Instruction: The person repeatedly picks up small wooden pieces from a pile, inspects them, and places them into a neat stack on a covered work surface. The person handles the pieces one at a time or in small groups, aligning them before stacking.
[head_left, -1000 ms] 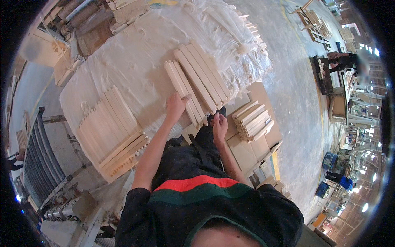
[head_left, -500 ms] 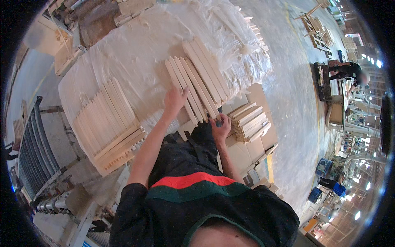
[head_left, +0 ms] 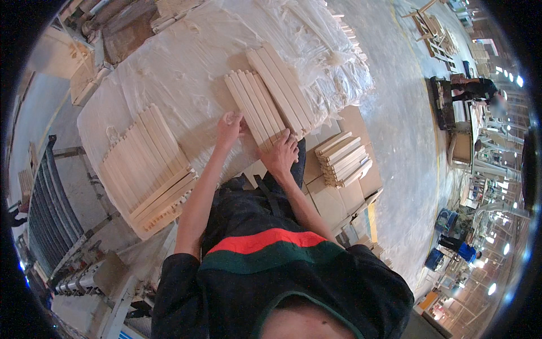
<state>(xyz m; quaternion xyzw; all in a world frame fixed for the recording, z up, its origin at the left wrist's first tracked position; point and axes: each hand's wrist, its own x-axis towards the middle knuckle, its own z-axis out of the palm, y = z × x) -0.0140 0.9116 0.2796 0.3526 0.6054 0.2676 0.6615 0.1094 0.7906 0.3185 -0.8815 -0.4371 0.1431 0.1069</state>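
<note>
Right in front of me, a row of pale wooden strips [head_left: 255, 107] lies side by side on a plastic-covered stack. My right hand [head_left: 280, 153] rests over their near ends, fingers spread and bent onto the wood. Just off the row's left edge is my left hand [head_left: 230, 129], its fingers loosely curved and apart, holding nothing. A second, slightly raised batch of wooden strips [head_left: 280, 87] adjoins the row on its right and reaches farther back.
Many more strips [head_left: 144, 166] lie in a wide row at the left. A small pile of wooden pieces [head_left: 343, 159] sits on cardboard [head_left: 367, 138] at my right. Clear plastic sheeting [head_left: 186, 73] covers the stack. A black roller conveyor [head_left: 53, 209] stands far left; a co-worker [head_left: 477, 90] is far right.
The strips under my hands now lie closer together, in an even row. My right hand has moved left and onto their ends; my left hand has come off the wood to the left.
</note>
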